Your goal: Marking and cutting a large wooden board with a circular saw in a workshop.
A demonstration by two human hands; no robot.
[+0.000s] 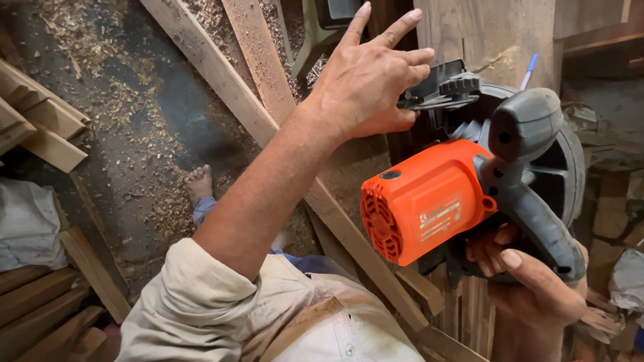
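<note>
right hand (537, 285) gripping circular saw (463, 194), left hand (369, 80) steadying

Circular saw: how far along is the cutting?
Done: sawdust litters the floor, so wood looks worked already. In hand: right hand grips the circular saw by its grey handle; left hand rests on its black front guard. Left: long planks lie uncut; no cut line visible.

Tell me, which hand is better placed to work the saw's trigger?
Probably the right hand: it grips the grey handle of the orange circular saw. The left hand rests up front by the black knob.
</note>
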